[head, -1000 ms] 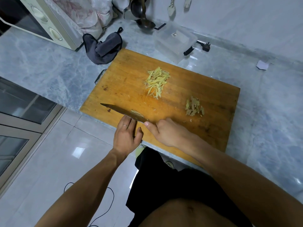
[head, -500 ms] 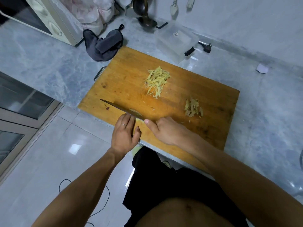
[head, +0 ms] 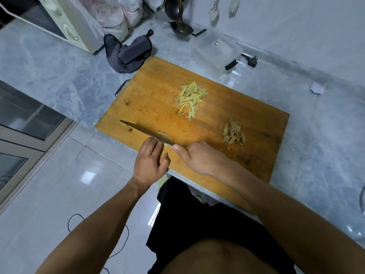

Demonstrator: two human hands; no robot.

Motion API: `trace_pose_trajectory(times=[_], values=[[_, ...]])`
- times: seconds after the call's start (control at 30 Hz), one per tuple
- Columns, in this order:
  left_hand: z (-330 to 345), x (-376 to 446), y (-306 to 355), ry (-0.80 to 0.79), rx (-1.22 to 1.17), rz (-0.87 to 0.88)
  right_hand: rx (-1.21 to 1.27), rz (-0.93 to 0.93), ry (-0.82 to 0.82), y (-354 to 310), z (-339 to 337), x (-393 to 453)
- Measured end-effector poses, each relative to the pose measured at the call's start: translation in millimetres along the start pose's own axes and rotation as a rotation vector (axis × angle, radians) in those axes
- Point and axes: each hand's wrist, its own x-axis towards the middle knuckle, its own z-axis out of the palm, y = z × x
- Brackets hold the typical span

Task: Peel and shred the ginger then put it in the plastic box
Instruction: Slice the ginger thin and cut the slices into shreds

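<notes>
A wooden cutting board (head: 252,113) lies on the marble counter. A pile of yellow ginger shreds (head: 190,98) sits near the board's middle, and a smaller heap of brownish ginger peel (head: 233,132) lies to its right. My right hand (head: 203,160) grips the handle of a knife (head: 141,130) at the board's front edge, thumb stretched toward the blade. A pale ginger bit clings to the blade. My left hand (head: 150,165) has straight fingers touching the near side of the blade. The clear plastic box (head: 215,50) stands beyond the board's far edge.
A dark cloth (head: 128,54) lies off the board's far left corner, in front of a microwave (head: 65,22). Ladles (head: 178,24) hang at the back wall. A black plug (head: 252,61) lies right of the box and a paper scrap (head: 317,89) farther right.
</notes>
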Motion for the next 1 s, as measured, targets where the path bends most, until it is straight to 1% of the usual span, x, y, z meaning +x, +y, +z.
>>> trace_pose_trajectory(times=[0.2, 0.63, 0.8, 1.0], values=[[0, -1, -1, 0.014, -0.001, 0.015, 0.013, -0.016, 0.02, 4, 3, -2], [5, -4, -5, 0.021, -0.045, -0.015, 0.054, -0.046, 0.072, 3, 3, -1], [3, -4, -8, 0.031, -0.059, 0.002, 0.028, -0.04, 0.037, 1, -5, 1], [4, -3, -8, 0.036, -0.057, 0.008, 0.018, -0.024, 0.004, 5, 1, 3]])
